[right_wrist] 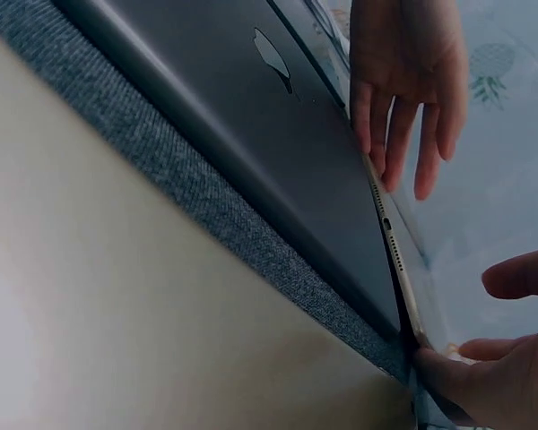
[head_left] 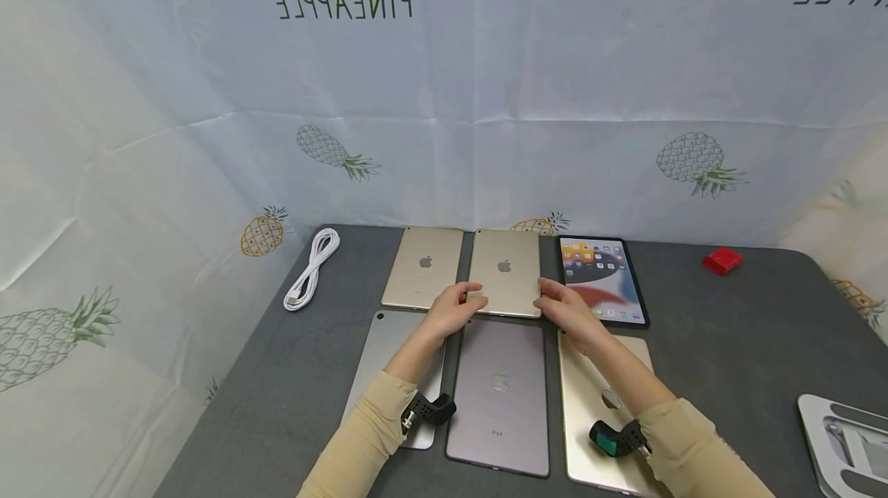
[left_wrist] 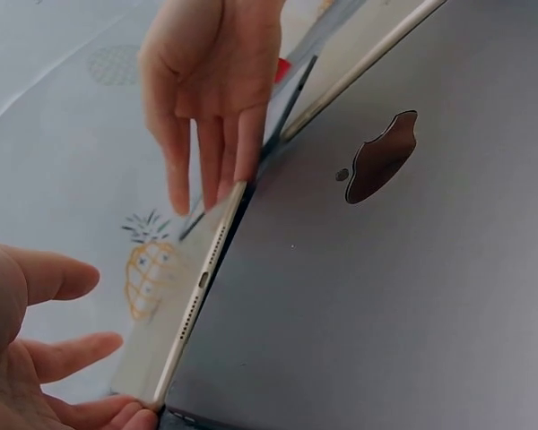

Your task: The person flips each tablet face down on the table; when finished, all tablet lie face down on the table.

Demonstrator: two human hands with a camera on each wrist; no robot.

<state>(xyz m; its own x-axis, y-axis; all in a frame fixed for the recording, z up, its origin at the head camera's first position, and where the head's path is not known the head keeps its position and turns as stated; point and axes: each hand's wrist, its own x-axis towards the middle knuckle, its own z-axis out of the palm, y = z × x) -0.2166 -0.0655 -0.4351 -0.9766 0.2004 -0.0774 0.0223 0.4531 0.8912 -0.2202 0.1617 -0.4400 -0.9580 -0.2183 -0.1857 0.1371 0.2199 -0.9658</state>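
Observation:
Several tablets lie in two rows on a dark grey table (head_left: pixel 728 344). My left hand (head_left: pixel 466 299) and right hand (head_left: pixel 548 297) rest at the two near corners of the middle gold tablet (head_left: pixel 505 270) in the back row. It lies face down. In the left wrist view, the right hand's straight fingers (left_wrist: pixel 217 152) touch the tablet's thin gold edge (left_wrist: pixel 197 291), and my left hand (left_wrist: pixel 45 358) touches its corner. In the right wrist view, the left hand's fingers (right_wrist: pixel 403 134) hang straight over that edge. Just in front lies a space-grey tablet (head_left: pixel 499 394).
Another gold tablet (head_left: pixel 423 274) lies back left, and a lit tablet (head_left: pixel 602 278) back right. A silver tablet (head_left: pixel 385 351) and a gold tablet (head_left: pixel 590 421) flank the grey one. Also here: a coiled white cable (head_left: pixel 312 267), a small red object (head_left: pixel 721 260) and a white stand (head_left: pixel 842 436).

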